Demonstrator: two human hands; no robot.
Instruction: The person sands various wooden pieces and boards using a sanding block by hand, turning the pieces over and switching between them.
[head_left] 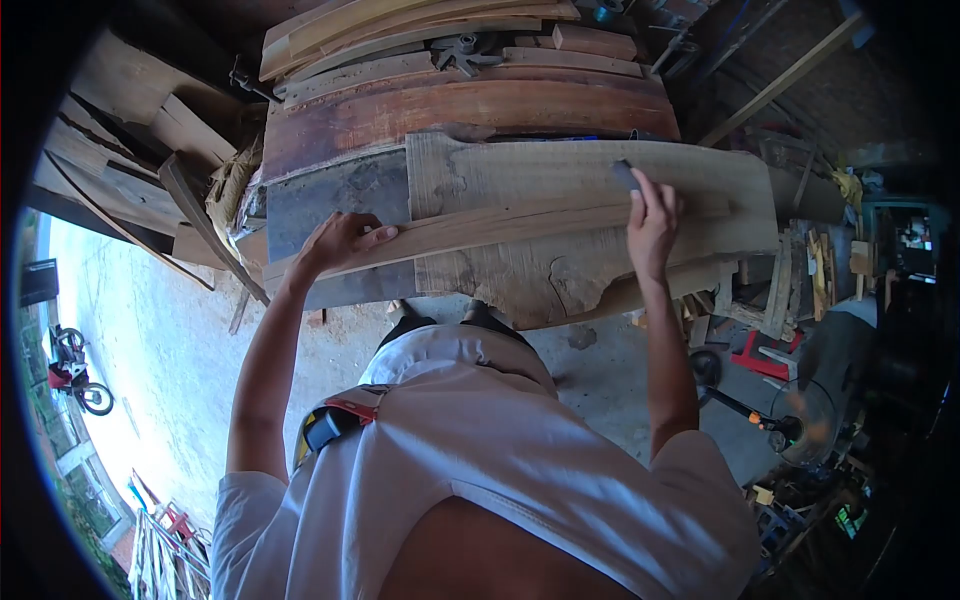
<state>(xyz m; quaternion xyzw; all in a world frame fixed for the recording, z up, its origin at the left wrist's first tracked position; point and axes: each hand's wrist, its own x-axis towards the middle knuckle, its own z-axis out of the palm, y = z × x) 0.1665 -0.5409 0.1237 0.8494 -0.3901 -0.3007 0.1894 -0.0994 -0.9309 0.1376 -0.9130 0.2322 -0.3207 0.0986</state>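
A long, narrow wooden strip (500, 222) lies across a wide plank with a rough, wavy near edge (590, 170). My left hand (345, 242) grips the strip toward its left end, thumb laid along its top and the fingers folded over the far side. Near the strip's right end is my right hand (655, 220), its fingers pinching a small dark, flat piece (625, 175) over the plank. What kind of piece it is I cannot tell.
A grey bench surface (335, 200) shows left of the plank. Reddish boards (480, 110) and stacked timber (400, 30) lie behind, with a star-shaped metal part (467, 52) on them. A fan (795, 430) and wood scraps stand at right; a motorcycle (75, 370) is far left.
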